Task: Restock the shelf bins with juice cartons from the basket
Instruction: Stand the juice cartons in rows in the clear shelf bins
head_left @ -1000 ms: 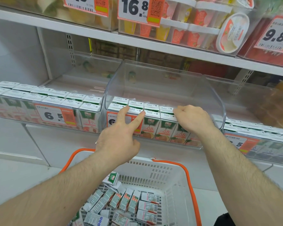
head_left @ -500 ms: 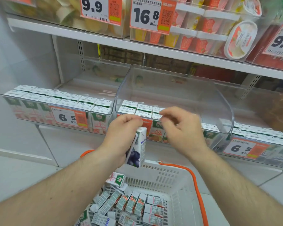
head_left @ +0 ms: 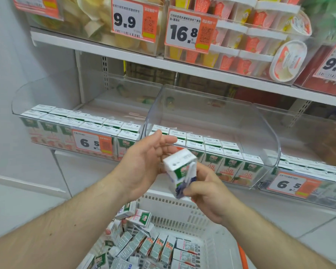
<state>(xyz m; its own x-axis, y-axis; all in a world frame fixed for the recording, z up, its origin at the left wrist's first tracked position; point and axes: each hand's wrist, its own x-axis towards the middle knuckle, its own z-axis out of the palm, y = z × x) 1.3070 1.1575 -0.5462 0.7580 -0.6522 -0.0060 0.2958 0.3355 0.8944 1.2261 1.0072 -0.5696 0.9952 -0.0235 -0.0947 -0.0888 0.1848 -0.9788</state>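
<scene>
My right hand [head_left: 204, 193] grips the lower end of a small white and green juice carton [head_left: 179, 170] with a blue picture, tilted, in front of the middle clear shelf bin [head_left: 268, 136]. My left hand [head_left: 145, 162] is open beside the carton with fingers spread, touching its left side. The middle bin holds two rows of orange-labelled cartons [head_left: 211, 150] at its front. Below my arms, the white basket [head_left: 184, 214] with an orange handle holds several loose cartons [head_left: 155, 245].
A left bin [head_left: 19, 105] is lined with cartons behind a 6.5 price tag [head_left: 92, 142]. A right bin [head_left: 308, 183] carries another 6.5 tag. The shelf above [head_left: 124, 53] holds fruit cups with 9.9 and 16.8 tags. White wall at left.
A carton with a blue picture came out of the middle bin in my left hand, then passed to my right hand. Both hands drew back from the bin toward the basket.
</scene>
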